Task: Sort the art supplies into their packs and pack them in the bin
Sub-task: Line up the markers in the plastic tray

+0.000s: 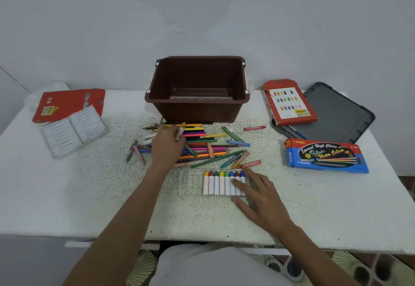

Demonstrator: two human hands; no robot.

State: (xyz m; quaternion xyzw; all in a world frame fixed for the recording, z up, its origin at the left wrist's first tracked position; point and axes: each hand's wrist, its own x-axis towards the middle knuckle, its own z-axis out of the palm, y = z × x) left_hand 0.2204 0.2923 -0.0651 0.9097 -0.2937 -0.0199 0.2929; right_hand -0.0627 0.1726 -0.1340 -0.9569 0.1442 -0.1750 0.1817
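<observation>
Left hand [167,144] fingers pinching a crayon [180,133] over the pile; right hand [258,198] fingers spread on the paint tray [190,182].

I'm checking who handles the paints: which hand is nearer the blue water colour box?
Right. The right hand rests on the clear tray, left of and nearer than the blue water colour box; the left hand is over the pencil pile, farther left.

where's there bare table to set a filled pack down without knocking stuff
Bare table lies near the front edge left of the left hand, below the white tray. Another patch sits front right, below the blue paint box, beside the right hand. The middle is crowded: loose pencils and crayons fill the space between the brown bin and clear tray.
</observation>
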